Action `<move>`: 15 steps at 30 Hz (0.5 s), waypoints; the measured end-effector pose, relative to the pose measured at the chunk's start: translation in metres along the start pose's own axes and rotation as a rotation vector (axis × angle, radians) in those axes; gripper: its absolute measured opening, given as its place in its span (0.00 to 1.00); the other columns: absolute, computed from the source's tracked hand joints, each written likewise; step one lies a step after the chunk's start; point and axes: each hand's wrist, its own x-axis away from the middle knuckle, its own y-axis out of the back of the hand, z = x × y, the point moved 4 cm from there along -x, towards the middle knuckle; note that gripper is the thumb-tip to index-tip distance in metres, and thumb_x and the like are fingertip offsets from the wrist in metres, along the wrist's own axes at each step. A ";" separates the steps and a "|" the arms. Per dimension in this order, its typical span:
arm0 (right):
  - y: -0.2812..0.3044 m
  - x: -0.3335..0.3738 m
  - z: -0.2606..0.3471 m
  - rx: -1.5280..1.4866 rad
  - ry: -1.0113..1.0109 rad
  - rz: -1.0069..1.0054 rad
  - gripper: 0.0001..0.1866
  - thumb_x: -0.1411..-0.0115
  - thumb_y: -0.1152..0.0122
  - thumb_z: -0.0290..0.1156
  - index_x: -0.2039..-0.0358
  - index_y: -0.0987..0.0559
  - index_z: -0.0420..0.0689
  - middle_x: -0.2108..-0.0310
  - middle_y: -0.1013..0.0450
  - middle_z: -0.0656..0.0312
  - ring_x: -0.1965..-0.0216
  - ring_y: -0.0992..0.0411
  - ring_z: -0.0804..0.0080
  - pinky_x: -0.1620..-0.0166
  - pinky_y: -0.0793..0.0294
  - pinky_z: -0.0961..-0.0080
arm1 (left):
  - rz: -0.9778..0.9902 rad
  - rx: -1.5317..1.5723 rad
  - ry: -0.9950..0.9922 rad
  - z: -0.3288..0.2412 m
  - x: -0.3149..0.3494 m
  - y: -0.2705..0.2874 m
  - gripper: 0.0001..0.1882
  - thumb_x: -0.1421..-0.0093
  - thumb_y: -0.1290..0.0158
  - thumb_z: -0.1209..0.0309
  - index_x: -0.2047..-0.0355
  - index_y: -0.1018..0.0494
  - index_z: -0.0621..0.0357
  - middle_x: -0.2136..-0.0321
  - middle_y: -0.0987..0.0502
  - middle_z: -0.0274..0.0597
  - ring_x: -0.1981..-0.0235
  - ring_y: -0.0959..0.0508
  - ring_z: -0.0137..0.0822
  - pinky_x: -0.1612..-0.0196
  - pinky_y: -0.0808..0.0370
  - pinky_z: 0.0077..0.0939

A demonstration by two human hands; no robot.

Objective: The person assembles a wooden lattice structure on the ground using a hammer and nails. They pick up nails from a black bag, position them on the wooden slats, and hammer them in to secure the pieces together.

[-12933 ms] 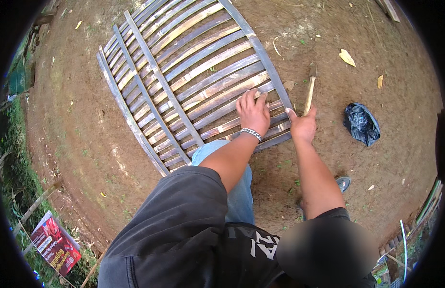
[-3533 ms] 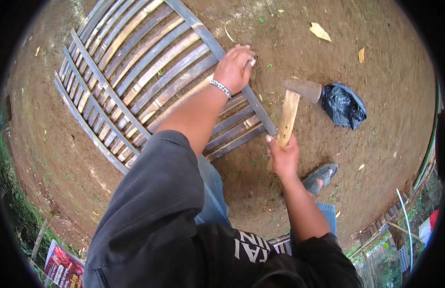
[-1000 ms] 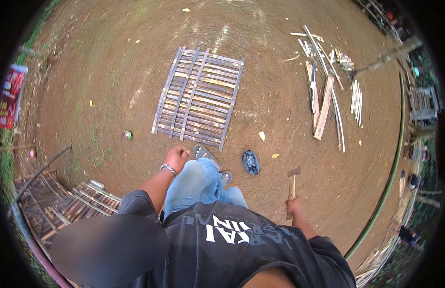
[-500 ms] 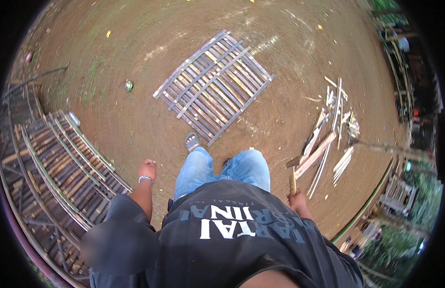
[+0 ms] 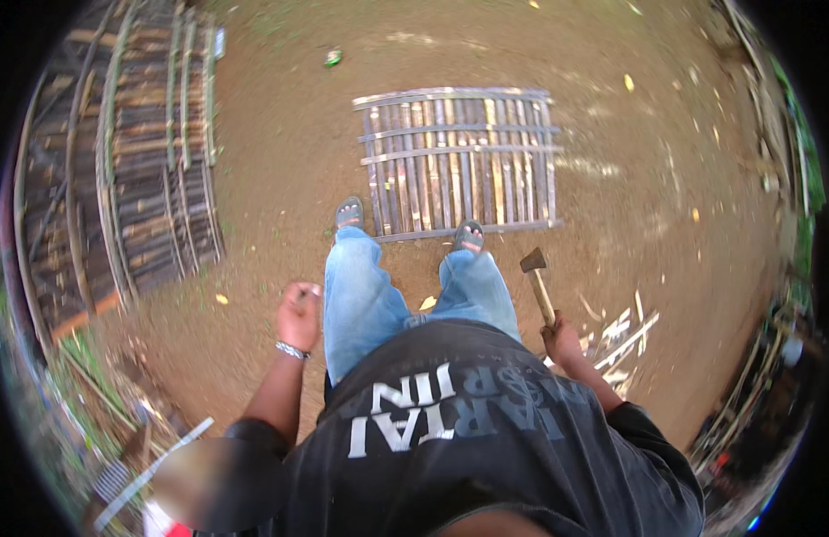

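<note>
In my right hand [image 5: 562, 338] is a hatchet [image 5: 534, 260], gripped low on its wooden handle with its dark metal head pointing forward, off the ground. My left hand [image 5: 298, 315], a bracelet on its wrist, hangs beside my left leg with fingers curled. Whether anything small is inside those fingers is hidden. Flat on the dirt just ahead of my sandalled feet lies a slatted panel [image 5: 429, 161], made of bamboo or wood strips with crosspieces over them. Neither hand touches it.
A large rack of bamboo poles [image 5: 146, 148] stands at the left. Split wood pieces [image 5: 624, 340] lie on the ground by my right hand. A small green-and-white item of litter [image 5: 333, 57] is on the dirt farther off. More poles line the right edge.
My body has turned left, so the panel is now squarely ahead and the wood pieces are nearer my right arm. My right foot now shows by the panel. The hatchet stays in my right hand.
</note>
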 end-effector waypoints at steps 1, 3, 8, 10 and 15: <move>0.023 -0.013 0.008 0.039 0.047 0.051 0.18 0.38 0.40 0.34 0.50 0.29 0.40 0.62 0.24 0.37 0.55 0.26 0.34 0.53 0.26 0.48 | 0.017 0.046 -0.034 -0.012 0.025 -0.014 0.06 0.36 0.42 0.69 0.65 0.24 0.58 0.67 0.18 0.45 0.64 0.19 0.40 0.58 0.24 0.32; 0.047 -0.030 0.012 0.068 0.119 0.093 0.19 0.39 0.37 0.36 0.52 0.28 0.40 0.63 0.23 0.38 0.56 0.24 0.36 0.54 0.25 0.50 | 0.110 0.078 -0.048 -0.035 0.084 -0.041 0.05 0.36 0.42 0.69 0.65 0.24 0.58 0.67 0.19 0.47 0.62 0.19 0.45 0.57 0.24 0.35; 0.079 -0.021 0.044 0.248 0.228 0.248 0.30 0.46 0.28 0.46 0.51 0.26 0.41 0.63 0.21 0.44 0.57 0.22 0.45 0.54 0.24 0.56 | 0.270 0.008 0.087 -0.046 0.190 -0.130 0.06 0.37 0.42 0.68 0.64 0.26 0.56 0.67 0.20 0.53 0.61 0.20 0.54 0.58 0.25 0.44; 0.073 -0.022 0.049 0.203 0.252 0.373 0.34 0.51 0.23 0.48 0.49 0.25 0.42 0.63 0.21 0.47 0.56 0.21 0.50 0.53 0.24 0.58 | 0.288 0.058 0.200 -0.033 0.223 -0.167 0.08 0.36 0.44 0.65 0.62 0.27 0.55 0.68 0.20 0.55 0.62 0.20 0.56 0.60 0.25 0.47; 0.045 -0.028 0.036 0.334 0.357 0.517 0.30 0.52 0.21 0.43 0.53 0.25 0.44 0.63 0.20 0.52 0.58 0.21 0.54 0.53 0.24 0.61 | 0.284 0.225 0.409 0.008 0.313 -0.245 0.13 0.33 0.47 0.58 0.58 0.31 0.52 0.73 0.21 0.58 0.69 0.20 0.62 0.66 0.26 0.54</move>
